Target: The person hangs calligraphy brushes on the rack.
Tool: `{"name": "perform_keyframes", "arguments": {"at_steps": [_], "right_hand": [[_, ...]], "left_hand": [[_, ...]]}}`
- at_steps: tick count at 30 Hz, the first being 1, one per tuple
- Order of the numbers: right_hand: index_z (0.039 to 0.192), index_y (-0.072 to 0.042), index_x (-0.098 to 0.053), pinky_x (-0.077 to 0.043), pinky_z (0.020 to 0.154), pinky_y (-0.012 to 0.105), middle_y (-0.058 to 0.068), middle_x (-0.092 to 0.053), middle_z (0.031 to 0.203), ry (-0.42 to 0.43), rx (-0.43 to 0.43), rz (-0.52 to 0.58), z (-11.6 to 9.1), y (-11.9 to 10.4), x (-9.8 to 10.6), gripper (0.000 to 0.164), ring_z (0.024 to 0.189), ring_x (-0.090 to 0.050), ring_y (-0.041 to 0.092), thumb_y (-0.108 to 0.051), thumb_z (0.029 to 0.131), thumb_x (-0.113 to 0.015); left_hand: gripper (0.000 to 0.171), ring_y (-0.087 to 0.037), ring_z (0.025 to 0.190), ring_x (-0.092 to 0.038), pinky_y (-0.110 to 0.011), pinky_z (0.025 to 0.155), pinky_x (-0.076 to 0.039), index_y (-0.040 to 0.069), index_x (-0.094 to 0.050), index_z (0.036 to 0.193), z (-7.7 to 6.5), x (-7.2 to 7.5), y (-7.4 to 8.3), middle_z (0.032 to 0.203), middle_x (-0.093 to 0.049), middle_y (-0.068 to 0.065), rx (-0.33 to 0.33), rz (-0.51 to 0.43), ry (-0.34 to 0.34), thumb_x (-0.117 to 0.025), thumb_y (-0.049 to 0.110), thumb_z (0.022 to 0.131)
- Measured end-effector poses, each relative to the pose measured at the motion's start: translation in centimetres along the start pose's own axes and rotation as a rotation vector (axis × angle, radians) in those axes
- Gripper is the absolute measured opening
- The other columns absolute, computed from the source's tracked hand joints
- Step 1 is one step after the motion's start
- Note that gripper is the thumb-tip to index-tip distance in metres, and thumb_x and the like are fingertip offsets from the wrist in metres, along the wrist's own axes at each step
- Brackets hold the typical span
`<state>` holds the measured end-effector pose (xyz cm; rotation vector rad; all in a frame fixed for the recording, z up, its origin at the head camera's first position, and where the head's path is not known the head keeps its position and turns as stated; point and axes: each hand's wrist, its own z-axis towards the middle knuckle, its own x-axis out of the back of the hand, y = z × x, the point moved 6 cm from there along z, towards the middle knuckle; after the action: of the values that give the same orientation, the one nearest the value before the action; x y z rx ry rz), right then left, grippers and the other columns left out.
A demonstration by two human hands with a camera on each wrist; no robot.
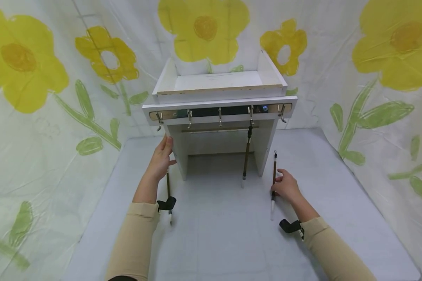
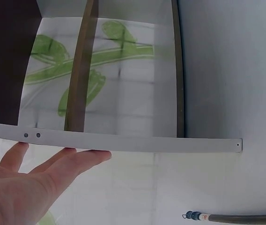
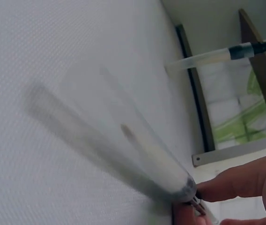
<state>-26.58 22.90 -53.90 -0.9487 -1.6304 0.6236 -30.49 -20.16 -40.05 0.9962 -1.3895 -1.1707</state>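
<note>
My left hand touches the outer left side of a white shelf, its fingers extended along the panel in the left wrist view. With fingertips near the bristle end, my right hand grips a writing brush that has a clear cap over pale bristles. That brush is low over the table, right of the shelf. Another capped brush hangs by its loop from a hook on the shelf's front rail. A third brush lies left of the shelf, partly hidden by my left wrist camera.
Several metal hooks line the rail across the shelf front. An open-topped tray section forms the shelf's upper part. Pale cloth covers the table. Behind and at both sides hangs a flower-printed curtain.
</note>
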Motion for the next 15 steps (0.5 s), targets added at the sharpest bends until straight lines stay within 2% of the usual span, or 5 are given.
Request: {"name": "perform_keyframes", "arguments": {"at_steps": [6,15], "right_hand": [[0.153,0.006,-0.03,-0.06,0.072,0.035,0.028,-0.06,0.122,-0.017,-0.005,-0.003,-0.3,-0.1,0.2,0.076,0.093,-0.065,0.03,0.0,0.087,-0.067],[0.138,0.009,-0.054,-0.06,0.079,0.034,0.026,-0.061,0.13,-0.091,-0.012,0.073,-0.8,0.0,0.3,0.048,0.103,-0.063,0.026,-0.006,0.093,-0.063]], "left_hand": [[0.064,-0.038,0.153,-0.02,-0.066,0.11,-0.038,0.027,-0.005,0.164,-1.1,-0.4,1.8,0.17,-0.011,-0.009,0.009,0.001,-0.012,-0.029,0.047,0.109],[0.063,-0.037,0.154,-0.02,-0.066,0.109,-0.039,0.029,-0.005,0.164,-1.2,-0.4,1.7,0.17,-0.01,-0.008,0.014,-0.017,-0.008,-0.03,0.048,0.109]]}}
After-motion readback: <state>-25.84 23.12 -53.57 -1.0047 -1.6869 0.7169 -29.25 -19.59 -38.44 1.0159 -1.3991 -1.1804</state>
